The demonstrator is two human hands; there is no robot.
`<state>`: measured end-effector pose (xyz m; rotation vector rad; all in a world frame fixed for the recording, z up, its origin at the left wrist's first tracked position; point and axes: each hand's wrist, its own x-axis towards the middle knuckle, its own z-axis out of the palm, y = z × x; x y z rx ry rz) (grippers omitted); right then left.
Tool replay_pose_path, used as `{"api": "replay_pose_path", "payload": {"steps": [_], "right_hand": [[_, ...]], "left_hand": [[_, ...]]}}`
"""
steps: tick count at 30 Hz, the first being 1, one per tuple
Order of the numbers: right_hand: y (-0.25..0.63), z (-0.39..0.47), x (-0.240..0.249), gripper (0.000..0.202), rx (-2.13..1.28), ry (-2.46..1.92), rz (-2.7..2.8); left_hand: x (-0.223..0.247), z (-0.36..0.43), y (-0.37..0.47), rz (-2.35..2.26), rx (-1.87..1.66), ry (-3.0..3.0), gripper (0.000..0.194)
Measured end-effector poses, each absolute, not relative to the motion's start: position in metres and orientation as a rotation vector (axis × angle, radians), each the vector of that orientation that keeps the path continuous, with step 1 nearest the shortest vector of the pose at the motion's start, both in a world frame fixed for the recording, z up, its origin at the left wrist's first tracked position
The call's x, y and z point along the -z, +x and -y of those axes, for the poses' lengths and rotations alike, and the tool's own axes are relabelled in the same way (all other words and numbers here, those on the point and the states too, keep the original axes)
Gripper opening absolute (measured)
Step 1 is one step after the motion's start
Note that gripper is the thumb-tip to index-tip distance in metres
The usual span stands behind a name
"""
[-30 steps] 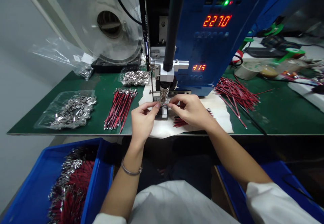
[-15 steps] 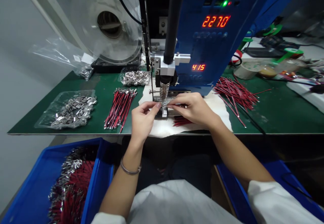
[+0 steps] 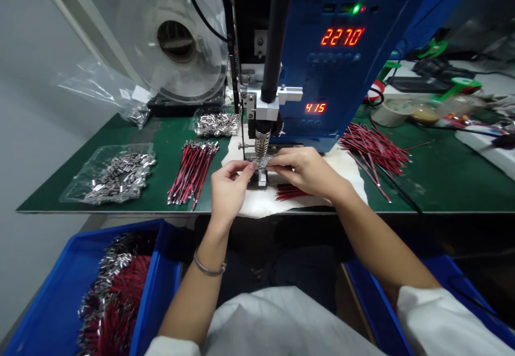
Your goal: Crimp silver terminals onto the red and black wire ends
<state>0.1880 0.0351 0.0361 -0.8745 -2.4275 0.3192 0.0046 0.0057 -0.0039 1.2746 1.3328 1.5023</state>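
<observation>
My left hand (image 3: 230, 187) is closed in a pinch at the left side of a small metal fixture (image 3: 262, 178), under the spring-wrapped tip (image 3: 262, 142) of a blue machine (image 3: 322, 77). What its fingertips hold is too small to make out. From the right, my right hand (image 3: 308, 169) pinches at the same fixture, its fingers closed on a thin red and black wire that they mostly hide. Below my right hand, a small bundle of red and black wires (image 3: 287, 192) lies on a white sheet (image 3: 257, 208).
Left of the sheet lie wires with metal ends (image 3: 193, 173), a plastic tray (image 3: 72, 190) of metal connectors and another connector tray (image 3: 215, 124). Loose wires (image 3: 376, 147) are heaped at right. A blue bin (image 3: 48, 291) of finished-looking wires stands below the green table (image 3: 442, 184).
Both hands stay at the fixture, with only slight finger movement. The whole view shifts a little, and the machine's displays read the same.
</observation>
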Motion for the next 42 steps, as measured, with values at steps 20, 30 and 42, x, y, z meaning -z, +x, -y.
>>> {"api": "replay_pose_path", "payload": {"steps": [20,30,42], "right_hand": [[0.184,-0.035,-0.044,0.021,-0.320,-0.940,2.465],[0.185,-0.034,-0.044,0.021,-0.333,-0.926,2.467],[0.185,-0.035,-0.044,0.021,-0.318,-0.940,2.451]], "left_hand": [[0.004,0.003,-0.010,-1.475,-1.512,1.386,0.026],[0.003,0.004,-0.011,-1.489,-1.490,1.418,0.027],[0.004,0.005,-0.010,-1.480,-1.505,1.409,0.026]]}}
